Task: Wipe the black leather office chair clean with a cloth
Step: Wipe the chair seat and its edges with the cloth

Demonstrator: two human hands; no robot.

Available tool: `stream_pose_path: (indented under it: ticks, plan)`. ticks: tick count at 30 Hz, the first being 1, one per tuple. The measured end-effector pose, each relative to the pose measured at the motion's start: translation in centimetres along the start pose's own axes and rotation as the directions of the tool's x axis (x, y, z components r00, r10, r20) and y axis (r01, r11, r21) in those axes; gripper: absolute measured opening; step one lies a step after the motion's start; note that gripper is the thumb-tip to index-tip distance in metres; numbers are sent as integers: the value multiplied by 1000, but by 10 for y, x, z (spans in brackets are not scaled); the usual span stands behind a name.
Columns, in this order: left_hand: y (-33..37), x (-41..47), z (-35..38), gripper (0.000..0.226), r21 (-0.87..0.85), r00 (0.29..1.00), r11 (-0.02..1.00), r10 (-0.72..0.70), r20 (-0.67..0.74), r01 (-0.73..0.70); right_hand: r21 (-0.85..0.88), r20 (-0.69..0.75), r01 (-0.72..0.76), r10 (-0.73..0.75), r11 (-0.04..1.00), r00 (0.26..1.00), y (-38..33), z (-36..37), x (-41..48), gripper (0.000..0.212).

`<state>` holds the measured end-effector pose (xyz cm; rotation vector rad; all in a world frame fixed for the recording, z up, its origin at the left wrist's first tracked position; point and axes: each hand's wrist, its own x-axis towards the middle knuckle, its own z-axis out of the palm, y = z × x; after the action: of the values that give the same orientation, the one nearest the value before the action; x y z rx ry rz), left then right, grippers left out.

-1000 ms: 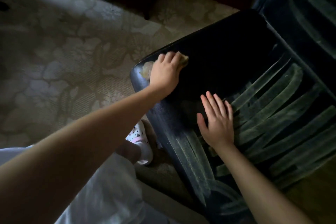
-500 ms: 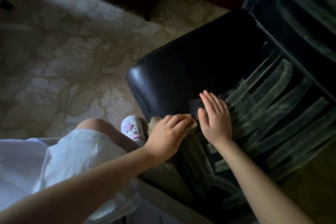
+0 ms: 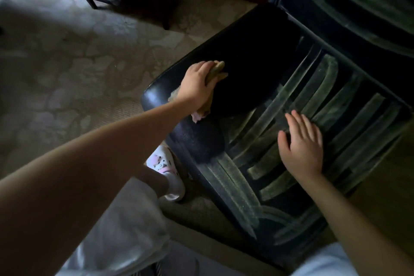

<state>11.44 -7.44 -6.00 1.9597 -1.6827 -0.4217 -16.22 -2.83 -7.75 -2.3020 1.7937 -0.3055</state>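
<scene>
the left hand (image 3: 197, 84), fingers curled round the crumpled cloth (image 3: 216, 70), now sits further up the left edge of the chair (image 3: 251, 56) than before. the right hand (image 3: 300, 143) lies flat on the dusty streaks (image 3: 322, 87), fingers straight and slightly apart (bracing, probably). long overlapping strokes suit this smooth, padded leather.

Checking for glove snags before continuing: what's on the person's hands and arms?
Nothing worn: the left hand and right hand are ungloved, and both forearms are bare with no sleeves showing. No watch, bracelet or ring shows, though the light is dim.
</scene>
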Motion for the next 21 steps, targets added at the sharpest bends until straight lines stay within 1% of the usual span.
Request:
stream_pose_path:
  ticks: [2,4,10,18,21]
  plan:
    - [-1,-5,12,45,82,999,996,44,-13,-42,-3,-28,-14,14,1000,1000,1,5,-2,62]
    - [0,-12,17,45,106,997,993,64,-31,-61,-4,-38,-1,1,1000,999,-1,7,-1,59]
    - [10,-31,16,47,54,997,996,74,29,-76,-11,-62,19,-20,1000,998,2,8,-1,56]
    - [42,-103,29,42,-15,969,979,203,139,-203,-35,-112,40,-44,999,993,5,11,-3,52]
    - [54,-135,40,41,-97,952,966,255,170,-241,-26,-113,48,-51,999,992,6,10,-1,52]
